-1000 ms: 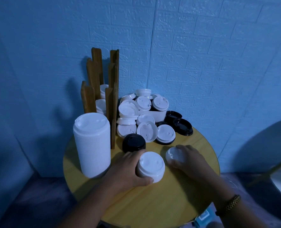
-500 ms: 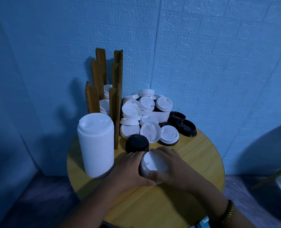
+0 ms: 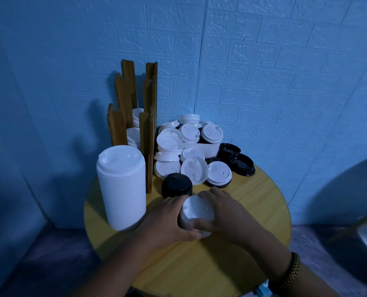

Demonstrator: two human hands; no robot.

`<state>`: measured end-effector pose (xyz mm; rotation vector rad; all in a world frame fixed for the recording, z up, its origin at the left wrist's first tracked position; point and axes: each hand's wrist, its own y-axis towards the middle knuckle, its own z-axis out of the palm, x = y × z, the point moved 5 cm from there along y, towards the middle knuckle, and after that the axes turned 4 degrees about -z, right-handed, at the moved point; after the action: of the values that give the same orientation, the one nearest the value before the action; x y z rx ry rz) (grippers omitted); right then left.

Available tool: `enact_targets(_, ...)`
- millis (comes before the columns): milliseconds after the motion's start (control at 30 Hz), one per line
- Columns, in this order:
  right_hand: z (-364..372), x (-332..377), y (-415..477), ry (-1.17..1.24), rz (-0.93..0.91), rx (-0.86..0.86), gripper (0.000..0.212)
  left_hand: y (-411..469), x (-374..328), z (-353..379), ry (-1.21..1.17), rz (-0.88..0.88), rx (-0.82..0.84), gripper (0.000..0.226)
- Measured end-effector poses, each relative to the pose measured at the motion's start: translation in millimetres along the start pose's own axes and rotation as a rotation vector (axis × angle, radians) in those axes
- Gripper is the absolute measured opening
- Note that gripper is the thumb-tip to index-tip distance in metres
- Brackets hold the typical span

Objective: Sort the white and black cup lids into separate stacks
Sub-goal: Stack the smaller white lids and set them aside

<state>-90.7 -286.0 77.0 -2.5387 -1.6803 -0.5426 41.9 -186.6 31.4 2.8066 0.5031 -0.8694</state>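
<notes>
Where the hands meet: short white lid stack [image 3: 196,213] on the desk [image 3: 253,211], near its middle; left hand [image 3: 165,221] and right hand [image 3: 227,213] both have fingers curled round its sides.
Around: black lid stack [image 3: 176,185] just behind; tall white stack [image 3: 122,187] to the left; wooden rack [image 3: 149,125] and loose lid pile [image 3: 191,155] further back.
Axis: short stack upright, lid tops facing up.

Lid pile [image 3: 194,169] behind small stack [image 3: 196,209], tall stack [image 3: 122,185] left

Left grip [image 3: 167,220] and right grip [image 3: 228,213] curled inward, face to face, forearms converging.
</notes>
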Motion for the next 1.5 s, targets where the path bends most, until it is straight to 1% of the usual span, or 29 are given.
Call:
enact_targets(33,-1,-1,2,0.006,-0.011,0.027,0.075,0,0,0,-0.003,-0.001,-0.001,0.091)
enact_targets(100,-7,-7,9,0.082,-0.036,0.051,0.064,0,-1,-1,-0.001,0.002,-0.002,0.091)
enact_targets(133,-12,-13,15,0.099,-0.035,0.032,0.062,0,-2,-1,0.000,0.002,-0.002,0.092)
enact_targets(200,-20,-29,31,0.042,0.015,-0.043,0.069,0,-2,-1,0.000,0.000,-0.005,0.093)
enact_targets(233,-21,-37,39,-0.014,0.059,-0.054,0.067,0,-2,0,0.001,0.001,-0.004,0.094)
enact_targets(333,-16,-51,61,-0.141,0.143,-0.002,0.050,0,-1,0,0.007,-0.007,0.000,0.097)
enact_targets(400,-12,-51,70,-0.195,0.146,0.044,0.046,-1,-1,0,0.010,-0.013,0.004,0.098)
enact_targets(467,-11,-49,73,-0.190,0.134,0.034,0.046,-1,-1,1,0.013,-0.016,0.007,0.099)
enact_targets(567,-17,-46,71,-0.158,0.115,-0.088,0.049,-1,0,1,0.010,-0.019,0.011,0.098)
enact_targets(633,-29,-43,61,-0.155,0.083,-0.268,0.049,0,1,1,0.009,-0.019,0.013,0.098)
enact_targets(700,-42,-40,42,-0.109,0.040,-0.482,0.038,0,1,1,0.001,-0.020,0.013,0.097)
enact_targets(733,-46,-39,32,-0.071,0.021,-0.562,0.030,0,1,1,-0.003,-0.019,0.012,0.097)
enact_targets(767,-48,-39,22,-0.035,0.013,-0.607,0.021,0,1,1,-0.004,-0.019,0.012,0.097)
enact_targets(833,-46,-44,6,0.020,0.033,-0.628,0.013,0,2,1,-0.011,-0.025,0.015,0.097)
enact_targets(933,-42,-62,-11,0.018,0.130,-0.639,0.022,0,1,1,-0.006,-0.029,0.026,0.099)
enact_targets(1033,-43,-74,-24,-0.096,0.207,-0.687,0.031,-1,-1,0,0.000,-0.038,0.024,0.101)
enact_targets(1100,-34,-70,-28,-0.205,0.129,-0.618,0.031,0,-1,1,-0.002,-0.042,0.026,0.101)
enact_targets(1167,-16,-65,-31,-0.226,0.014,-0.458,0.029,0,0,1,-0.002,-0.044,0.028,0.101)
enact_targets(1233,1,-64,-32,-0.191,-0.030,-0.268,0.021,-1,0,0,0.001,-0.039,0.021,0.100)
enact_targets(1267,7,-65,-33,-0.188,-0.043,-0.207,0.023,-1,-1,0,0.003,-0.035,0.019,0.100)
enact_targets(1300,9,-67,-32,-0.172,-0.050,-0.185,0.027,-2,-1,-1,0.003,-0.031,0.018,0.099)
enact_targets(1333,7,-68,-32,-0.123,-0.025,-0.223,0.027,-2,-2,-1,0.000,-0.030,0.018,0.099)
enact_targets(1400,-2,-76,-33,-0.005,0.079,-0.366,0.022,-2,-1,-1,-0.002,-0.034,0.022,0.098)
enact_targets(1433,-3,-82,-31,0.008,0.126,-0.386,0.031,-2,-1,-1,-0.001,-0.036,0.026,0.098)
enact_targets(1500,1,-88,-24,0.009,0.178,-0.252,0.060,-1,0,0,-0.001,-0.043,0.032,0.099)
